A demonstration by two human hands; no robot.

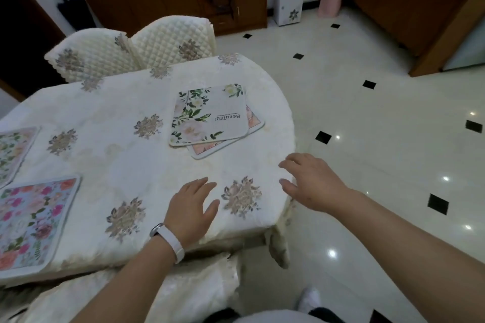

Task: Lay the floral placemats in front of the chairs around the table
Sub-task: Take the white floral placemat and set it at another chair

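- Both your hands hover empty over the near end of the surface (126,144): left hand (190,208) flat and spread just above the cloth, right hand (312,183) open past the rounded edge, fingers loosely curled.
- Two placemats already lie flat at the far left: the blue one (34,220) nearest you, the pale one (13,151) beyond it.
- Two more sit stacked and skewed ahead of your hands: the green-leaf mat (210,115) on top, a pink mat (253,123) peeking out beneath.
- You appear to be between placements; the next move likely calls for reaching forward, lifting the top mat and setting it before one of the quilted chairs (168,42).
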